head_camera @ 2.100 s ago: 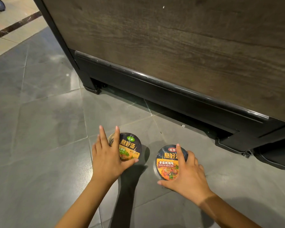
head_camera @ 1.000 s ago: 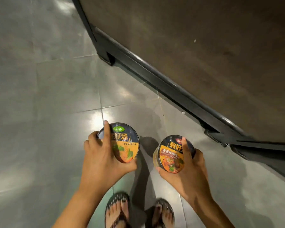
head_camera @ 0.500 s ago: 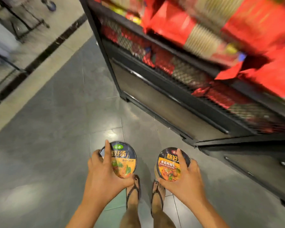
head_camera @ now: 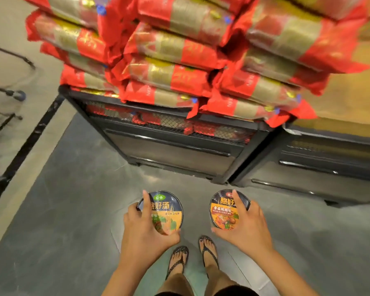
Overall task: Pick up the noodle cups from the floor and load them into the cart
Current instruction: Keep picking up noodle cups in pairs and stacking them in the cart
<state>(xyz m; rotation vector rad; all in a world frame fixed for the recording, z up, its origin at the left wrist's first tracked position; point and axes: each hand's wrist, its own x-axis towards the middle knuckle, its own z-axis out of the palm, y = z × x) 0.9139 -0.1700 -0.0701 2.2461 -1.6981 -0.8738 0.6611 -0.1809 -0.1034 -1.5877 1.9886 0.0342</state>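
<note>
Grey floor (head_camera: 68, 210) is seen open to the left, edged ahead by a black rack (head_camera: 175, 154) filled with red bags (head_camera: 169, 73). Above the floor, the green-label cup (head_camera: 169, 210) is held by the left grip (head_camera: 143, 229) and the red-label cup (head_camera: 221, 212) by the right grip (head_camera: 247, 226), fingers curled round each.

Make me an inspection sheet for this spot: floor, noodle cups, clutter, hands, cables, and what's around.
Surface: grey tiled floor.
Job's things: green-badge noodle cup and red-badge noodle cup, both held above the floor.
Clutter: nothing seen.
Hands: left hand grips the green-badge one, right hand the red-badge one.
Cables: nothing seen.
Surroundings: black rack stacked with red packs ahead; wheeled wire frame at left edge, maybe the cart.
</note>
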